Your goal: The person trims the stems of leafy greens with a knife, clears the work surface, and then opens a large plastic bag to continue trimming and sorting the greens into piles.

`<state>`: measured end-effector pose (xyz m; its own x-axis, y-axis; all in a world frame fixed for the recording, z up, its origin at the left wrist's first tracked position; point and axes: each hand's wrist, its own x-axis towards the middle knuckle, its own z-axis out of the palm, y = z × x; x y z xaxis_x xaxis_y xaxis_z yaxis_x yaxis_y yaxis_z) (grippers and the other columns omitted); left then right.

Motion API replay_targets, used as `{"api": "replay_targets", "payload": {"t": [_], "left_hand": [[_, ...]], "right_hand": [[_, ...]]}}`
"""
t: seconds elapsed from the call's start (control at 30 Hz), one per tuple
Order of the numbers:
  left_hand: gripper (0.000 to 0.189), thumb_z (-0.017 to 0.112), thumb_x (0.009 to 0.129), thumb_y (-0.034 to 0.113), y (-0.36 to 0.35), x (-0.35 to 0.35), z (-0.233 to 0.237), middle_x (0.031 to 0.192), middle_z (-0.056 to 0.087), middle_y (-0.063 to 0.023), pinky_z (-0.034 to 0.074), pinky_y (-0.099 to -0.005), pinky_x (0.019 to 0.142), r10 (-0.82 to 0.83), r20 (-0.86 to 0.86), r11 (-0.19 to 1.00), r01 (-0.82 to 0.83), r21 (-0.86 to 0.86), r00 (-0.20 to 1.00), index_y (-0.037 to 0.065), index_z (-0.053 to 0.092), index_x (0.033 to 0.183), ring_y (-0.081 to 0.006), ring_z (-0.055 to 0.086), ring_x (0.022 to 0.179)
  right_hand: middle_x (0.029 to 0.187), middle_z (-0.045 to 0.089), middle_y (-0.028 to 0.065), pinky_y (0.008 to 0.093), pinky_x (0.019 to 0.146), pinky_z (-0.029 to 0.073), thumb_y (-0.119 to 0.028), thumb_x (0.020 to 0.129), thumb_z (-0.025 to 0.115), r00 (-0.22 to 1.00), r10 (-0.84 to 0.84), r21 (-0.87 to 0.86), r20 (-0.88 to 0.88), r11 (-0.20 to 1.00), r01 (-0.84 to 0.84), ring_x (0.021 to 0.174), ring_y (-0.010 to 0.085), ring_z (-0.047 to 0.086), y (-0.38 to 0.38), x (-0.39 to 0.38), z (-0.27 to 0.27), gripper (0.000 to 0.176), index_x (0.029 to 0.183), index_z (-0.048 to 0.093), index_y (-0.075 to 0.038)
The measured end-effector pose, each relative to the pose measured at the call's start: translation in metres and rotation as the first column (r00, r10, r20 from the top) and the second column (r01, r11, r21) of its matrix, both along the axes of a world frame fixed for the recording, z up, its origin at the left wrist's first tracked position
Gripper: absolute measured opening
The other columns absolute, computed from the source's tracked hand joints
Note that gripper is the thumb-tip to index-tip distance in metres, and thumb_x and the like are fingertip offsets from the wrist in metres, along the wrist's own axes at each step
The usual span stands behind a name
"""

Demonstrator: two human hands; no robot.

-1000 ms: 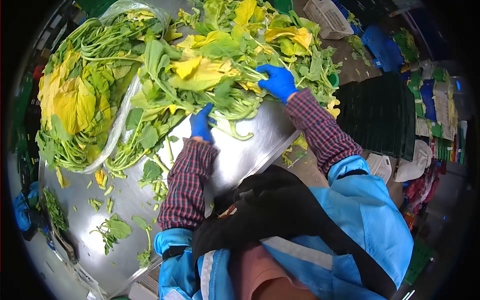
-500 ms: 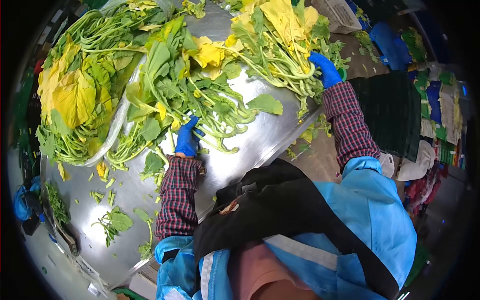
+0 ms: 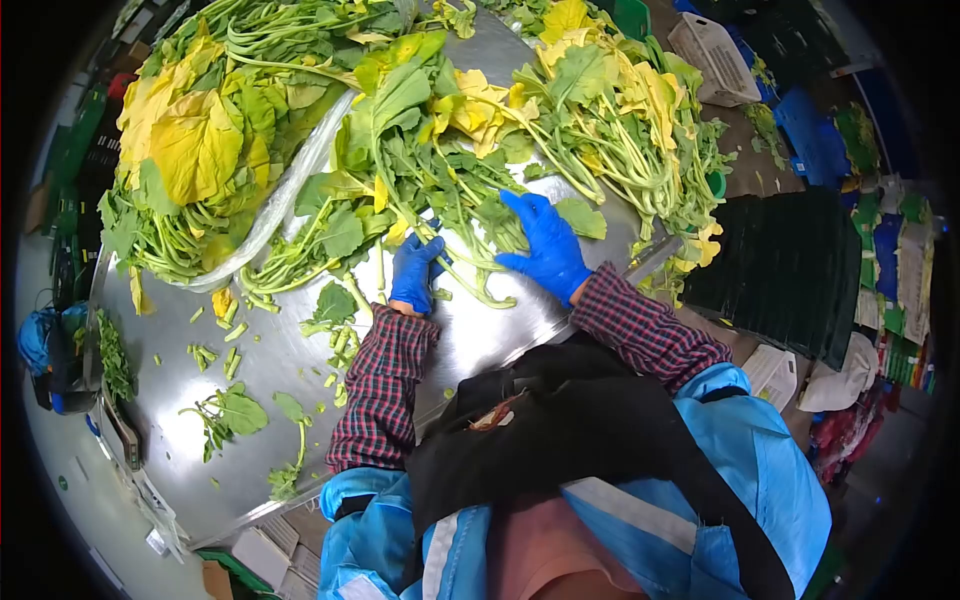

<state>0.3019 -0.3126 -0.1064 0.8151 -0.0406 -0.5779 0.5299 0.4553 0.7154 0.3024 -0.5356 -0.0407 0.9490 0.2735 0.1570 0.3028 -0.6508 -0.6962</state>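
Blue gloves cover both my hands. My left hand point(image 3: 413, 272) is closed around pale green stems at the lower edge of a bunch of leafy greens point(image 3: 455, 185) on the metal table. My right hand point(image 3: 548, 245) hovers by the stem ends of the same bunch, its thumb and fingers apart and nothing visibly held. Beyond it, at the table's right side, lies a second bunch with yellowed leaves point(image 3: 640, 110). Left of my left hand, a large heap of yellow and green leaves point(image 3: 195, 150) rests in clear plastic wrap point(image 3: 320, 150).
Cut stem pieces and a loose leafy sprig point(image 3: 235, 412) are scattered over the metal table point(image 3: 270, 490). Dark stacked crates point(image 3: 775, 270) stand to the right, near a white crate point(image 3: 712, 60). Stray leaves lie on the floor there.
My right hand has let go of the yellowed bunch at the right and come left toward the middle bunch. My left hand stays at the stems. The view has shifted slightly.
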Motion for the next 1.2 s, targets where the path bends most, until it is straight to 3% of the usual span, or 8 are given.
{"api": "replay_targets", "payload": {"t": [0.3, 0.5, 0.6, 0.9, 1.0, 1.03, 1.13, 1.2], "left_hand": [[0.023, 0.060, 0.081, 0.004, 0.009, -0.002, 0.014, 0.087, 0.061, -0.0053, 0.055, -0.0260, 0.067, 0.086, -0.019, 0.996, -0.086, 0.014, 0.996, 0.000, 0.058, 0.104, -0.0154, 0.060, 0.072], [0.026, 0.056, 0.083, 0.003, -0.003, -0.002, 0.048, 0.090, 0.060, -0.0059, 0.055, -0.0278, 0.067, -0.024, 0.069, 0.999, 0.026, -0.034, 0.997, 0.001, 0.054, 0.109, -0.0156, 0.060, 0.073], [0.021, 0.058, 0.082, 0.004, 0.009, -0.006, 0.043, 0.084, 0.059, -0.0059, 0.055, -0.0283, 0.063, 0.010, 0.071, 0.995, -0.017, 0.096, 0.997, 0.000, 0.055, 0.103, -0.0149, 0.059, 0.070], [0.027, 0.056, 0.082, 0.003, -0.007, -0.012, 0.073, 0.087, 0.060, -0.0052, 0.053, -0.0281, 0.070, 0.028, 0.158, 1.000, -0.029, 0.006, 0.987, 0.000, 0.056, 0.109, -0.0153, 0.060, 0.075], [0.024, 0.057, 0.081, 0.004, 0.014, -0.019, 0.069, 0.083, 0.058, -0.0046, 0.051, -0.0266, 0.066, 0.071, 0.189, 0.992, -0.089, 0.089, 0.979, 0.001, 0.057, 0.105, -0.0154, 0.059, 0.073], [0.022, 0.059, 0.081, 0.005, 0.022, -0.022, 0.066, 0.080, 0.058, -0.0041, 0.050, -0.0268, 0.063, 0.137, 0.137, 0.982, -0.153, 0.113, 0.981, 0.000, 0.058, 0.102, -0.0146, 0.059, 0.072], [0.020, 0.061, 0.080, 0.006, 0.055, -0.029, 0.006, 0.076, 0.060, -0.0035, 0.046, -0.0264, 0.060, 0.103, 0.129, 0.924, -0.143, 0.355, 0.986, 0.000, 0.058, 0.099, -0.0130, 0.056, 0.067], [0.032, 0.065, 0.076, 0.010, 0.071, -0.035, -0.030, 0.092, 0.057, -0.0128, 0.046, -0.0346, 0.073, -0.162, 0.126, 0.714, 0.028, 0.699, 0.979, -0.003, 0.054, 0.104, -0.0242, 0.056, 0.082]], "right_hand": [[0.123, 0.048, 0.0148, 0.0380, 0.091, 0.041, -0.011, 0.073, 0.065, 0.998, -0.031, -0.072, 0.059, 0.997, 0.036, 0.109, 0.0320, 0.049, -0.017, 0.007, 0.029, 0.066, 0.133, 0.038, -0.012], [0.094, 0.059, 0.0084, 0.0378, 0.067, 0.044, -0.024, 0.077, 0.058, 0.909, 0.401, -0.601, 0.111, 0.756, -0.260, 0.080, 0.0237, 0.057, 0.008, -0.010, -0.034, 0.030, 0.104, 0.059, -0.011], [0.081, 0.061, 0.0091, 0.0383, 0.066, 0.046, -0.022, 0.080, 0.055, 0.990, -0.021, 0.040, 0.142, 0.999, 0.015, 0.077, 0.0266, 0.058, -0.007, 0.015, -0.020, 0.013, 0.086, 0.063, -0.012], [0.077, 0.048, 0.0078, 0.0398, 0.064, 0.043, -0.031, 0.066, 0.069, 0.933, 0.343, -0.575, 0.104, 0.786, -0.225, 0.078, 0.0239, 0.054, 0.015, -0.001, -0.028, 0.030, 0.085, 0.059, -0.009], [0.080, 0.059, 0.0067, 0.0356, 0.065, 0.044, -0.030, 0.075, 0.065, 0.968, 0.093, -0.088, 0.231, 0.993, -0.074, 0.072, 0.0208, 0.056, -0.011, 0.016, -0.032, 0.023, 0.087, 0.065, -0.010], [0.081, 0.062, 0.0054, 0.0328, 0.068, 0.045, -0.029, 0.080, 0.063, 0.959, -0.170, 0.286, -0.227, 0.930, 0.232, 0.075, 0.0169, 0.057, -0.016, 0.022, -0.025, 0.024, 0.092, 0.065, -0.009], [0.087, 0.062, 0.0048, 0.0298, 0.072, 0.047, -0.027, 0.082, 0.063, 0.800, 0.050, 0.636, -0.598, 0.637, 0.436, 0.082, 0.0140, 0.058, -0.061, 0.043, 0.035, 0.026, 0.098, 0.062, -0.006], [0.093, 0.060, 0.0056, 0.0269, 0.076, 0.047, -0.022, 0.086, 0.059, 0.779, 0.358, 0.854, -0.515, 0.132, 0.504, 0.084, 0.0142, 0.057, -0.073, 0.034, 0.044, 0.028, 0.107, 0.057, -0.004]]}}
